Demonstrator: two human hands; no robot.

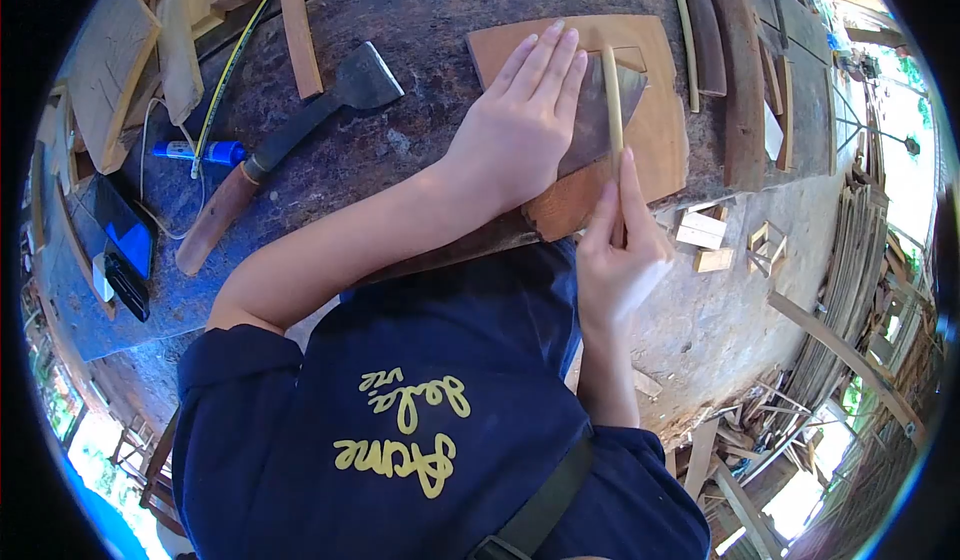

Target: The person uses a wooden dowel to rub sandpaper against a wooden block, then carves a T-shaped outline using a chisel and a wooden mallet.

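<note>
My left hand (525, 110) lies flat with its fingers stretched out. It rests over a dark grey flat plate (592, 135) on a reddish-brown wooden board (660, 140), and its palm hides part of both. My right hand (625, 245) pinches a thin pale stick (614, 95) between thumb and fingers. The stick points away from me across the plate, its far end over the board. Thin dark lines show on the board near that end. The board lies on the worn workbench (420, 180), at its near edge.
Left on the bench are a wide-bladed chisel (280, 145), a wood strip (300, 40), a blue marker (200, 152), a yellow tape measure (232, 65) and a phone (125, 225). Right of the board, a wooden-handled tool (706, 35) lies beside a thick beam (738, 80). Scrap wood (740, 450) litters the floor.
</note>
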